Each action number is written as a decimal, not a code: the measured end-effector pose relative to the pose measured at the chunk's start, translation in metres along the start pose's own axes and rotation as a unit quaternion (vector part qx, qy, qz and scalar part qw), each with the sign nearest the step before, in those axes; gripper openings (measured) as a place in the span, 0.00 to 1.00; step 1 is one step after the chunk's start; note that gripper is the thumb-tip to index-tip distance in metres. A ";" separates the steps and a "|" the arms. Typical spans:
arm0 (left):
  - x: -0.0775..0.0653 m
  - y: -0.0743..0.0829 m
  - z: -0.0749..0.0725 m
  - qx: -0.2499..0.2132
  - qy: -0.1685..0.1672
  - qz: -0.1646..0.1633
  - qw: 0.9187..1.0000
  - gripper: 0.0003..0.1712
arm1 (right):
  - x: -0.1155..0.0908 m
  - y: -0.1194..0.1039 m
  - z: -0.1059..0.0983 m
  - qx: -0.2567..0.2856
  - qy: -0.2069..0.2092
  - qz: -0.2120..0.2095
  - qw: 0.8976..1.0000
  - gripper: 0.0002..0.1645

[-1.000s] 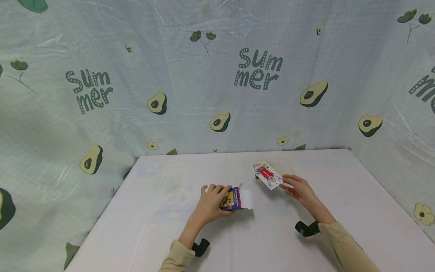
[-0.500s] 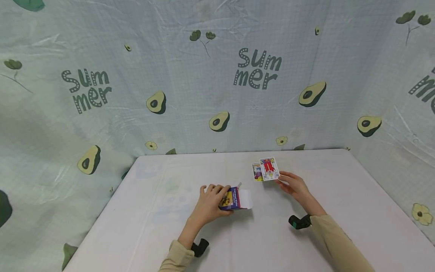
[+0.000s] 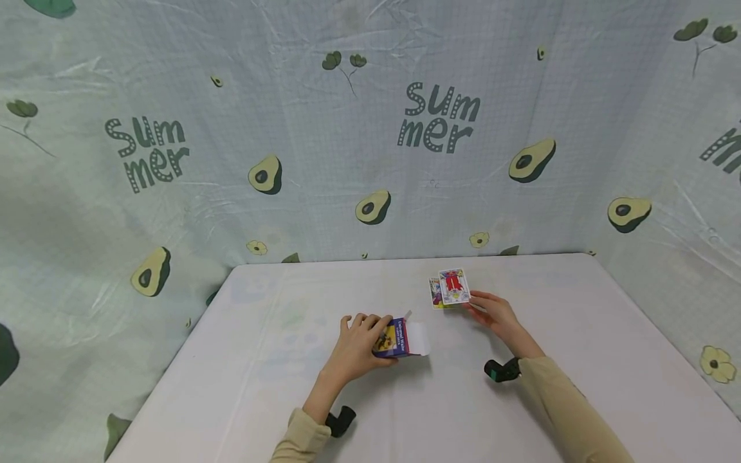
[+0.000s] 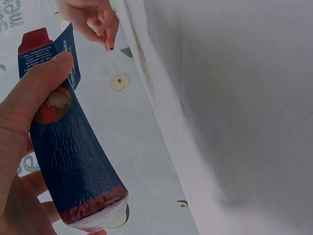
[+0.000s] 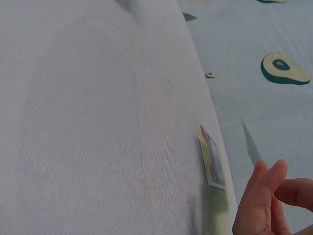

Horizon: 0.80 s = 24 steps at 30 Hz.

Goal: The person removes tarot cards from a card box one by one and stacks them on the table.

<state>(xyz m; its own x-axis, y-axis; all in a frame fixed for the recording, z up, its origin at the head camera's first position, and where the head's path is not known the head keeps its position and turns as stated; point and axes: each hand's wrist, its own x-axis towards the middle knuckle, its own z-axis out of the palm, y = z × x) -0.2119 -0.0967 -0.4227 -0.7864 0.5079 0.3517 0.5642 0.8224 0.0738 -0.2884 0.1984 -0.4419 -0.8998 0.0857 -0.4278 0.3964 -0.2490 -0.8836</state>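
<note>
My left hand (image 3: 357, 345) grips a blue card box (image 3: 390, 339) with its white flap open to the right. In the left wrist view the thumb presses the box's (image 4: 80, 156) printed side, and the fingers wrap behind it. My right hand (image 3: 499, 318) pinches the lower right corner of a picture card (image 3: 454, 287) with a red figure. That card, edge-on in the right wrist view, is held above the table. Under and left of it, a second picture card (image 3: 435, 294) lies on the table, partly covered in the head view. Whether cards remain inside the box is hidden.
The white-covered table (image 3: 278, 386) ends at a back edge just behind the cards. A printed curtain (image 3: 312, 128) with avocados and lettering hangs behind and on both sides. Black wrist cameras, left (image 3: 341, 422) and right (image 3: 501, 370), sit at the wrists.
My right hand has shifted left, and its card has turned from slanted to nearly upright, over the card on the table. The left hand and box stay in place.
</note>
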 end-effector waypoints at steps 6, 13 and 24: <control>0.001 0.001 -0.001 0.005 0.003 0.000 1.000 0.44 | 0.007 0.002 -0.001 0.002 -0.014 -0.003 1.000 0.31; 0.001 0.001 0.001 0.006 0.000 0.002 1.000 0.44 | 0.017 0.004 0.001 -0.001 0.012 0.020 1.000 0.30; 0.003 0.003 0.001 -0.001 -0.012 -0.001 1.000 0.44 | 0.016 0.005 0.006 0.012 -0.046 0.009 0.999 0.31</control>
<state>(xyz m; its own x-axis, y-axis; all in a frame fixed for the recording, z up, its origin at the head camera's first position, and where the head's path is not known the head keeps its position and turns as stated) -0.2127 -0.0931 -0.4224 -0.7930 0.5124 0.3296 0.5633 0.8227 0.0764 -0.3023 0.1923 -0.4525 -0.9060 -0.0087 -0.4233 0.4093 -0.2737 -0.8704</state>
